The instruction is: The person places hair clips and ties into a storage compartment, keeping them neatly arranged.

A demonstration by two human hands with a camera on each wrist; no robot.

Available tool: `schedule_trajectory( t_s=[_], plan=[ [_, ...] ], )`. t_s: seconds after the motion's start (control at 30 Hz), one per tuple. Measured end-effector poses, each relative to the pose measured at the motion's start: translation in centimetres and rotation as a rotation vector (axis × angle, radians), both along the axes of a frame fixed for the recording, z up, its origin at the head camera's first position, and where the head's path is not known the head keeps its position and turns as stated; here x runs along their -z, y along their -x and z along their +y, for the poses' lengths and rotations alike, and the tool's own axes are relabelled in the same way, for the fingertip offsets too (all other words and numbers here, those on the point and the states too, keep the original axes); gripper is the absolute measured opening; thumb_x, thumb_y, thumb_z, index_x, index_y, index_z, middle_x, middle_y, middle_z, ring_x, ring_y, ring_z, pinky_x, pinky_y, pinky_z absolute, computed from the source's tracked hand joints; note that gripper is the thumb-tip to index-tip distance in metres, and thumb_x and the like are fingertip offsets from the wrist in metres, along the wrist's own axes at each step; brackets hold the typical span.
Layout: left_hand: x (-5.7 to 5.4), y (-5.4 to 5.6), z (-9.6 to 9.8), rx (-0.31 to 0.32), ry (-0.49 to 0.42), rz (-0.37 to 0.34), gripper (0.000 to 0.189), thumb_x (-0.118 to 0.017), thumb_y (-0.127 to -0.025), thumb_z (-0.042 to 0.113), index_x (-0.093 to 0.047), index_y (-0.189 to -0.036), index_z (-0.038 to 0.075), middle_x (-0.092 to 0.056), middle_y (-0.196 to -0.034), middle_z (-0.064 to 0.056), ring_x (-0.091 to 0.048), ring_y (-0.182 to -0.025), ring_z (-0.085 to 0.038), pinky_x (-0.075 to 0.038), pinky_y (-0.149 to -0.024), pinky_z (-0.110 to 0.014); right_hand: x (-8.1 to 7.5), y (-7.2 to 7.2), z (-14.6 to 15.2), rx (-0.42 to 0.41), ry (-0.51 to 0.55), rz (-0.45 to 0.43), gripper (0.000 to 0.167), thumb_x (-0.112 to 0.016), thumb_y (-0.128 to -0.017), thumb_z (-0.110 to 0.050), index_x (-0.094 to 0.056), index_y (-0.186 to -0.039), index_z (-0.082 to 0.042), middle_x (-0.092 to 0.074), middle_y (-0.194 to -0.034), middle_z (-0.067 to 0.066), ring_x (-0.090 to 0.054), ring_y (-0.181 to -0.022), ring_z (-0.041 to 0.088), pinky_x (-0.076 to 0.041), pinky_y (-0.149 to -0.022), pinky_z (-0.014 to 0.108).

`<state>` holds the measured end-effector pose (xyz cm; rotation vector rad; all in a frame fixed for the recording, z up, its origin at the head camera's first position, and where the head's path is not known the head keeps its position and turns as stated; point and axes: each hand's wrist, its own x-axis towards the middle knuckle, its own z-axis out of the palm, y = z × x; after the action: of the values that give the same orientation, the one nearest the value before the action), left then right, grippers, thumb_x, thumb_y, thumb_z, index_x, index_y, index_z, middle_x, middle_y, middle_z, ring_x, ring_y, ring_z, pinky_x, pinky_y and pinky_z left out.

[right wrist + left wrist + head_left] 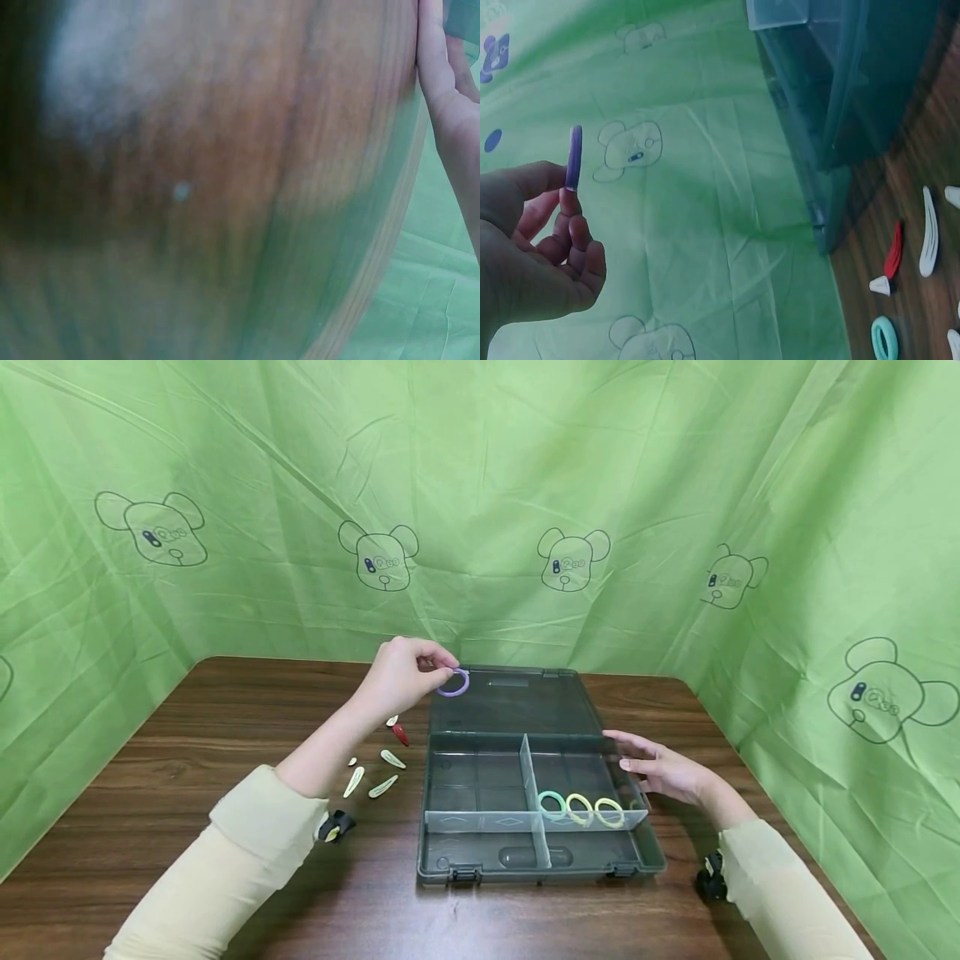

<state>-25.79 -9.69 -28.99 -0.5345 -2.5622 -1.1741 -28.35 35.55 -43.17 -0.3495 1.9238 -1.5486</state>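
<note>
My left hand (405, 675) pinches a purple hair tie (467, 683) between thumb and fingertips, above the raised lid (517, 702) of a dark translucent divider box (480, 777). In the left wrist view the purple hair tie (574, 157) appears edge-on. A green hair tie (552, 806) and two yellow hair ties (579, 810) lean on the divider in the back right compartment. My right hand (667, 772) rests by the box's right side, fingers extended along the edge. Only part of the right hand (450, 105) appears in the right wrist view.
Left of the box lie several pale snap hair clips (383, 787) and a red one (401, 735) on the wooden table (187, 777). A teal hair tie (885, 339) lies near them in the left wrist view. Green cloth (480, 460) surrounds the table.
</note>
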Motion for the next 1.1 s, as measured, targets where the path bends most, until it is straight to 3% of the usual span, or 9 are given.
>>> schedule_trajectory(
  t_s=[0.63,1.1],
  plan=[
    [1.5,0.9,3.8,0.175,-0.107,-0.087,0.007,-0.071,-0.082,0.016,-0.074,-0.088,0.014,-0.068,-0.076,0.002,-0.056,-0.070,-0.013,-0.045,-0.063,-0.026,-0.1,0.0,-0.1,-0.005,-0.003,0.011,0.059,-0.044,-0.100,-0.012,-0.018,-0.151,-0.026,-0.010,-0.156,0.012,-0.036,-0.131,0.014,-0.045,-0.095,0.046],
    [2.3,1.5,7.1,0.285,-0.120,-0.140,0.009,-0.071,-0.083,0.016,-0.075,-0.091,0.013,-0.070,-0.078,0.003,-0.056,-0.070,-0.013,-0.044,-0.062,-0.023,-0.1,0.1,0.0,-0.036,0.016,0.018,0.060,-0.044,-0.100,-0.013,-0.016,-0.152,-0.023,-0.010,-0.156,0.016,-0.037,-0.130,0.011,-0.044,-0.095,0.043]
  ],
)
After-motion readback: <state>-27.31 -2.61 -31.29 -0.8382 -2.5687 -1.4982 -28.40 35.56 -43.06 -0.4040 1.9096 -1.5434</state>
